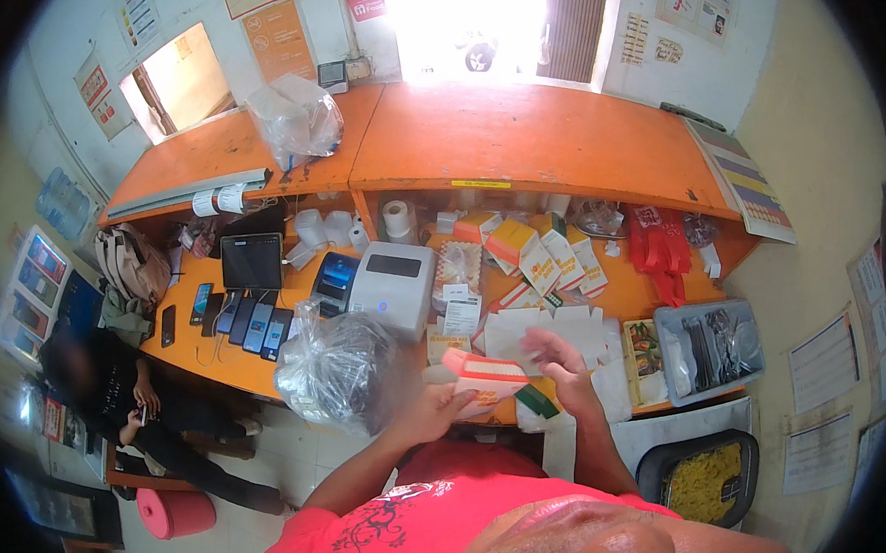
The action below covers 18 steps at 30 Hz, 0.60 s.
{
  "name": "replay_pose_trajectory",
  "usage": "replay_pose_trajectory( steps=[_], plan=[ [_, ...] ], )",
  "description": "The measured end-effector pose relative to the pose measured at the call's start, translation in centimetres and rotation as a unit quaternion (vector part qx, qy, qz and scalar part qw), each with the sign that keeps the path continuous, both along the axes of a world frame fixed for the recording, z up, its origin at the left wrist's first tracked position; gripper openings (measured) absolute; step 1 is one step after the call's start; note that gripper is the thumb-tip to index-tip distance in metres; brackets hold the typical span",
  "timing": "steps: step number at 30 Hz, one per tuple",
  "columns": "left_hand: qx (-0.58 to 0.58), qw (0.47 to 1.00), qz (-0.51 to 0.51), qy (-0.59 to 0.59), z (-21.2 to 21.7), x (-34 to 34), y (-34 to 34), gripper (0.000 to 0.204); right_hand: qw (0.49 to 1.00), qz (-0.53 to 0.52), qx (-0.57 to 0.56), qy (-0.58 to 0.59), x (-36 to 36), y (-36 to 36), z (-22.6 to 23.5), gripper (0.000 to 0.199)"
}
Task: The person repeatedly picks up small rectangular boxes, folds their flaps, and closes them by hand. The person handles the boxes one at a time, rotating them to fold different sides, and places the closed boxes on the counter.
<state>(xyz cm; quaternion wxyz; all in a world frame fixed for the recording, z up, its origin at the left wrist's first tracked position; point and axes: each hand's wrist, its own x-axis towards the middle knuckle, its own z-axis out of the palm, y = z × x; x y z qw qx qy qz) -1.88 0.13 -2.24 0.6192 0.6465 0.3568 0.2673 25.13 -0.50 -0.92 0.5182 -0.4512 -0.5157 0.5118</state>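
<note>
While posters (279,42) hang, cartons (517,245) litter an orange counter (199,357).

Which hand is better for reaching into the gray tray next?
Probably the right hand: it looks open and empty, and is nearer the gray tray. The left hand holds a red-and-white carton.

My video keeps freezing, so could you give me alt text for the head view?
A person's left hand holds a red, white and yellow carton at a cluttered orange counter, with the open right hand beside it. Around them are more cartons, a filled clear plastic bag, a white machine and phones; another person sits at left.
</note>
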Motion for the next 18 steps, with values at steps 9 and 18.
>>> replay_pose_trajectory(
  steps=[9,18],
  plan=[
    [0.145,0.989,0.012,0.034,-4.0,3.8,-0.9,0.027,0.921,-0.069,0.214,-0.317,-7.7,-2.0,-0.8,0.017],
    [0.142,0.978,0.149,-0.032,-4.4,3.8,-1.6,0.034,0.924,0.045,0.247,-0.287,-6.6,-0.6,-3.1,0.028]
  ],
)
